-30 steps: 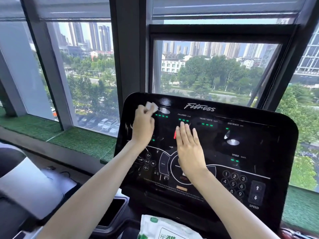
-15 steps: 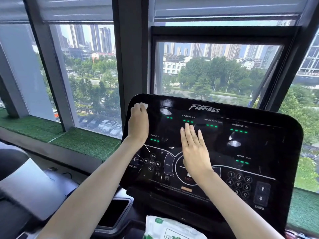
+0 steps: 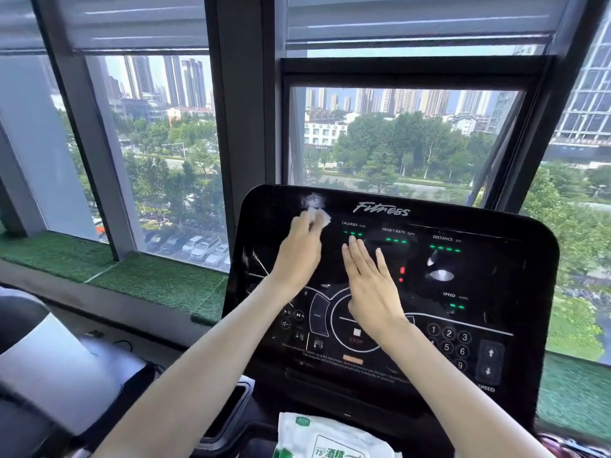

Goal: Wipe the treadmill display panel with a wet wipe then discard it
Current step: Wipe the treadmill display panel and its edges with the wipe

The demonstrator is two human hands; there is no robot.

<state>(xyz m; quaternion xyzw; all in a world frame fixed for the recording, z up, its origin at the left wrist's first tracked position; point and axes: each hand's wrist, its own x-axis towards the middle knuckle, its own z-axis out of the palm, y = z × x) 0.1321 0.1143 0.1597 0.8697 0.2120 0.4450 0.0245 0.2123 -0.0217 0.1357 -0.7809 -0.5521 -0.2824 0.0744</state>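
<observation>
The black treadmill display panel (image 3: 479, 269) stands tilted before me, with green readouts, a keypad and a round stop button. My left hand (image 3: 299, 252) holds a small white wet wipe (image 3: 319, 217) against the panel's upper left, just left of the CALORIES label. The wipe pokes out beyond the fingertips. My right hand (image 3: 370, 285) lies flat on the middle of the panel with straight fingers, above the stop button.
A white and green pack of wet wipes (image 3: 327, 439) lies on the console tray below the panel. Large windows (image 3: 165, 143) rise close behind the treadmill. A green turf sill (image 3: 148, 279) runs along the left. Another grey machine (image 3: 39, 375) sits at lower left.
My left hand slid with the wipe to the panel's top left corner, then back right toward the CALORIES label. The right hand stayed flat on the panel's middle.
</observation>
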